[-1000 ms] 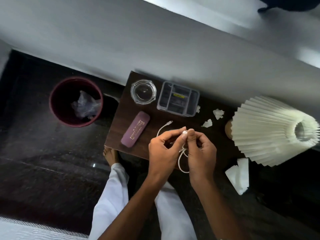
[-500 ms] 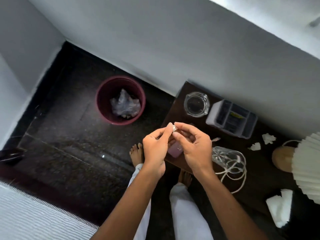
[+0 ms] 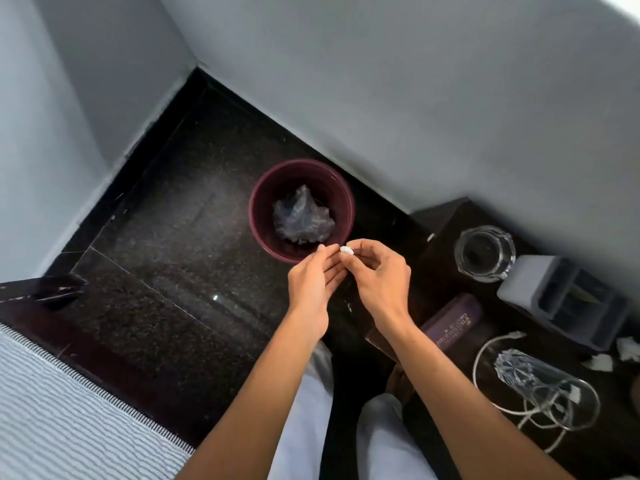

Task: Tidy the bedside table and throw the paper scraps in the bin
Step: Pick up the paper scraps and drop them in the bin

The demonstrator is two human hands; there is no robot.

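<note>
My right hand [image 3: 379, 277] pinches a small white paper scrap [image 3: 346, 250] between thumb and fingertips, just over the near rim of the maroon bin [image 3: 263, 188]. My left hand [image 3: 313, 287] is beside it, fingers loosely apart, its fingertips close to the scrap. The bin stands on the dark floor and holds a crumpled clear plastic bag [image 3: 302, 218]. At the right, the dark bedside table [image 3: 446, 223] carries more paper scraps [image 3: 602, 361] near the frame's edge.
On the table are a glass ashtray [image 3: 485, 252], a grey compartment box [image 3: 561, 299], a purple case [image 3: 453, 322], a tipped drinking glass [image 3: 540, 382] and a loose white cable [image 3: 485, 348]. A striped bed edge [image 3: 69, 410] lies at the lower left. Walls form a corner behind the bin.
Both hands have left the table and the cable and moved left to the bin with a scrap. The view has swung left with them, and the lamp is out of frame.
</note>
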